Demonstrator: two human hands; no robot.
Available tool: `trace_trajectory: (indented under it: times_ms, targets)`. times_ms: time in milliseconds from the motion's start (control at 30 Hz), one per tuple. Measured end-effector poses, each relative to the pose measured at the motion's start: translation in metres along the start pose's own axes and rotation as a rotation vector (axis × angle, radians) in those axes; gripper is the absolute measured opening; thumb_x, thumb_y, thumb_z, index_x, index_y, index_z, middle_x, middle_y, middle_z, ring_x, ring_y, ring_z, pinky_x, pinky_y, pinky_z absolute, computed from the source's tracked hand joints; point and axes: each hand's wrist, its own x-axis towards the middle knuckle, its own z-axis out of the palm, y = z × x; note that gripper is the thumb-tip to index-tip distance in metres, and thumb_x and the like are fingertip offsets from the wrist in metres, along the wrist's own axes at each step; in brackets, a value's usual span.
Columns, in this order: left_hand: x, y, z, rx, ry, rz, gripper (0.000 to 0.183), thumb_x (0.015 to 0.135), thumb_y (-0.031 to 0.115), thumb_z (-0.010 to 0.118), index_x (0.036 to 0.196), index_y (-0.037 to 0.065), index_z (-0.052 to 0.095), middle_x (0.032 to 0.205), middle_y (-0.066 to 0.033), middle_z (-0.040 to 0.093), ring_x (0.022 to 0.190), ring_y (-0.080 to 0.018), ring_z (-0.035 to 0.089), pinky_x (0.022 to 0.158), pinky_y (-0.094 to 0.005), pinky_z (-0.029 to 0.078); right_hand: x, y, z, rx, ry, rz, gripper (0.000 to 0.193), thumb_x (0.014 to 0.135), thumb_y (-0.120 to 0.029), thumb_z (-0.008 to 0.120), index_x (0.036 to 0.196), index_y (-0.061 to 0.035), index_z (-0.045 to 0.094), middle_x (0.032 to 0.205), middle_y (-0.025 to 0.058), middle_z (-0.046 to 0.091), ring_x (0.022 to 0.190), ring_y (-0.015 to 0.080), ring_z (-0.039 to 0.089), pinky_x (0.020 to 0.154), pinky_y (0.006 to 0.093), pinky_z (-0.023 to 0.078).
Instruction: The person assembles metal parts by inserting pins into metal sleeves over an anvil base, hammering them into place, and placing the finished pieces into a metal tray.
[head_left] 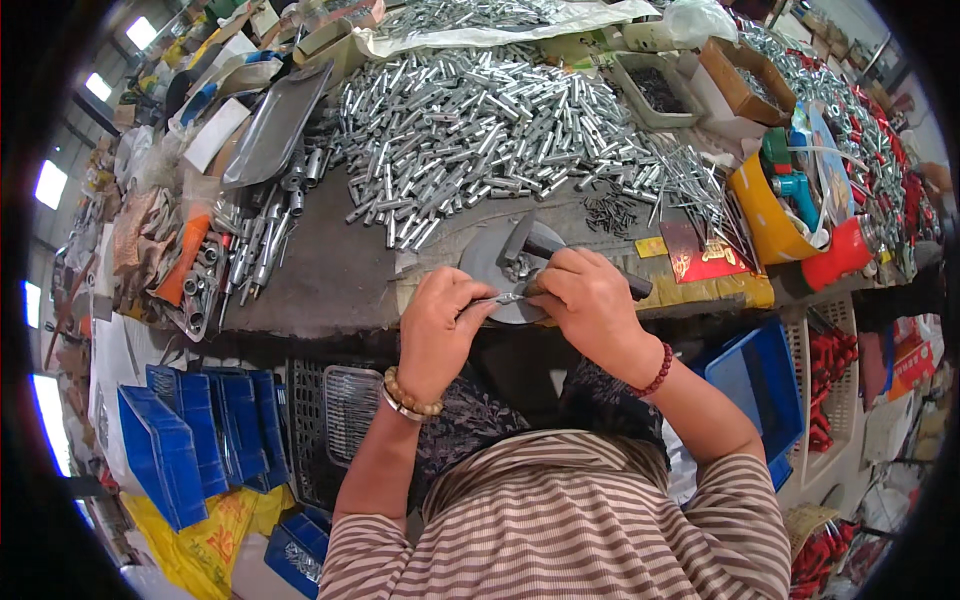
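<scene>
From where I stand, both hands are pinched shut at the fingertips: the left hand and the right hand grip a small metal piece between them, over the near edge of a round grey disc. A hammer lies just beyond, its handle running behind the right hand. Further back spreads a heap of silvery metal tubes, with dark screws and a red packet to the right.
</scene>
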Motion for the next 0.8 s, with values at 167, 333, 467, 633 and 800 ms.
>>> trace_trajectory:
  times_ms: [167,333,467,633,800]
  targets:
    - [0.0,-0.002,0.003,-0.042,-0.006,0.007,0.016,0.083,0.002,0.077,0.099,0.004,0.078,0.092,-0.0057,0.062,0.087,-0.0211,0.061,0.075,-0.032,0.047,0.0,0.001,0.003,0.011,0.028,-0.064,0.012,0.075,-0.007,0.075,0.084,-0.0083,0.067,0.088,0.0058,0.059,0.088,0.029,0.06,0.077,0.042,0.048]
    - [-0.003,-0.006,0.007,-0.078,0.02,-0.001,0.014,0.081,0.004,0.08,0.095,0.005,0.077,0.09,-0.0078,0.063,0.085,-0.0256,0.063,0.074,-0.035,0.05,-0.001,0.0,0.01,-0.004,0.036,-0.089,0.012,0.074,-0.007,0.074,0.083,-0.0097,0.067,0.087,0.0051,0.057,0.089,0.0276,0.06,0.078,0.0406,0.047]
    - [-0.004,0.001,0.005,-0.07,0.016,-0.034,0.014,0.081,0.002,0.08,0.095,0.004,0.077,0.09,-0.0084,0.064,0.085,-0.0255,0.063,0.074,-0.0356,0.05,-0.003,-0.003,-0.007,-0.041,0.086,-0.057,0.015,0.074,-0.008,0.077,0.085,-0.0091,0.067,0.088,0.0063,0.06,0.088,0.0292,0.062,0.078,0.0416,0.049]
    - [-0.005,0.003,0.005,-0.05,0.027,-0.028,0.012,0.082,0.002,0.079,0.094,0.004,0.077,0.09,-0.0085,0.064,0.085,-0.0259,0.063,0.074,-0.0362,0.05,-0.011,0.047,-0.052,-0.206,0.222,0.3,0.014,0.078,-0.009,0.078,0.091,-0.0071,0.071,0.09,0.0124,0.065,0.091,0.0355,0.065,0.077,0.0461,0.054]
    - [-0.004,0.004,0.007,-0.019,0.035,-0.014,0.012,0.083,0.002,0.079,0.094,0.004,0.077,0.09,-0.0086,0.063,0.085,-0.0265,0.063,0.073,-0.0367,0.05,-0.022,0.07,-0.067,-0.286,0.108,0.484,0.015,0.08,-0.01,0.078,0.093,-0.0056,0.071,0.091,0.0121,0.064,0.09,0.0362,0.065,0.077,0.0462,0.054]
